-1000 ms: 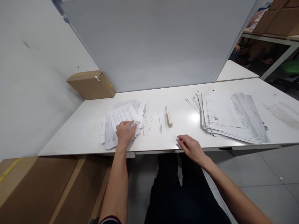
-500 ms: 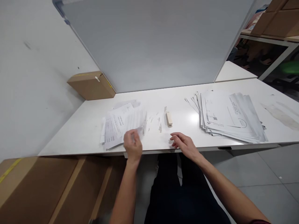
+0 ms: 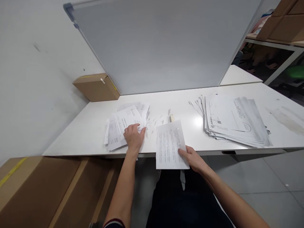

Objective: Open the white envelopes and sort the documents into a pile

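Note:
My right hand (image 3: pixel 193 158) grips a printed sheet of paper (image 3: pixel 171 145) by its right edge, thumb on top. That sheet hangs partly over the desk's front edge. On the left, my left hand (image 3: pixel 134 136) rests with its fingers apart on a loose pile of printed papers (image 3: pixel 125 115). Just behind the held sheet, a small cream oblong object (image 3: pixel 172 118) pokes out; most of it is hidden. Torn paper scraps (image 3: pixel 154 122) lie between the pile and this object.
A thick stack of white envelopes (image 3: pixel 228 117) lies on the desk's right side. A whiteboard (image 3: pixel 161 44) stands along the back, with a cardboard box (image 3: pixel 96 88) beside it. Larger cartons (image 3: pixel 40 190) stand below the desk at left.
The printed sheet is now in my right hand, in front of the cream object. My left hand has gone from a raised, curled pose to resting on the left paper pile.

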{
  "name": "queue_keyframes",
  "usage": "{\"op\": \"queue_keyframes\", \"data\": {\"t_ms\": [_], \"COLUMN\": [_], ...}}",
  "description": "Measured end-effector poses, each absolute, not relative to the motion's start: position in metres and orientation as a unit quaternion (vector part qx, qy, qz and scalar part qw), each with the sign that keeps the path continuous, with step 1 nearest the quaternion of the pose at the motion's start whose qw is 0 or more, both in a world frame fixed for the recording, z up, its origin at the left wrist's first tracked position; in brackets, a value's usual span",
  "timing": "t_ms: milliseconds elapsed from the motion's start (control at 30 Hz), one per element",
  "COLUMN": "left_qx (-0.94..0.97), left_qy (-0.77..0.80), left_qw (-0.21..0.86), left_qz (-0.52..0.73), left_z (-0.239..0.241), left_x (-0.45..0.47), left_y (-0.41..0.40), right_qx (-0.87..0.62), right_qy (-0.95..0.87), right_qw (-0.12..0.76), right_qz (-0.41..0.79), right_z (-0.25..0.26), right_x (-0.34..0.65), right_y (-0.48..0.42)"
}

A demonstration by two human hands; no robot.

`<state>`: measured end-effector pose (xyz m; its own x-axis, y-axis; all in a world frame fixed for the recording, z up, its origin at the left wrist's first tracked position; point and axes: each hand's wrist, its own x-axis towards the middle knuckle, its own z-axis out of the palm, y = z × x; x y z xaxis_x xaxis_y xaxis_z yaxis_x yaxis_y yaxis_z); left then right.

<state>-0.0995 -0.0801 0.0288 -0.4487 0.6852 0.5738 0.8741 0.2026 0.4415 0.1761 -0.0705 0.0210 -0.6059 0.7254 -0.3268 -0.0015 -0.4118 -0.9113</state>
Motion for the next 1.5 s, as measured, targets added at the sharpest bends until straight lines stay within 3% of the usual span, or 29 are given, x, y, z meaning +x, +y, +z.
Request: {"op": "queue_keyframes", "data": {"t_ms": [333, 700, 867, 933, 1167, 1333, 1500], "left_qx": [-0.562, -0.746, -0.555, -0.439, -0.381, -0.374, -0.418], "left_qy": [-0.712, -0.55, -0.685, -0.741, -0.602, -0.475, -0.482], "left_qw": [0.149, -0.054, -0.06, -0.128, -0.355, -0.31, -0.257], "left_qz": [-0.394, -0.372, -0.468, -0.493, -0.606, -0.733, -0.726], "left_z": [0.04, 0.026, 0.019, 0.016, 0.052, 0.093, 0.091], "left_x": [-0.064, 0.063, 0.024, 0.003, -0.015, -0.007, -0.002], "left_y": [-0.092, -0.172, -0.169, -0.164, -0.125, -0.096, -0.088], "right_qx": [-0.375, -0.379, -0.401, -0.402, -0.351, -0.318, -0.308], "right_qy": [-0.468, -0.461, -0.467, -0.469, -0.595, -0.64, -0.645], "right_qw": [0.253, 0.327, 0.307, 0.323, 0.357, 0.406, 0.418], "right_qz": [0.759, 0.733, 0.726, 0.717, 0.628, 0.569, 0.561], "right_z": [0.015, 0.017, 0.007, 0.006, 0.036, 0.057, 0.047], "right_x": [0.184, 0.182, 0.201, 0.205, 0.198, 0.188, 0.184], "right_y": [-0.077, -0.083, -0.086, -0.088, -0.078, -0.05, -0.027]}}
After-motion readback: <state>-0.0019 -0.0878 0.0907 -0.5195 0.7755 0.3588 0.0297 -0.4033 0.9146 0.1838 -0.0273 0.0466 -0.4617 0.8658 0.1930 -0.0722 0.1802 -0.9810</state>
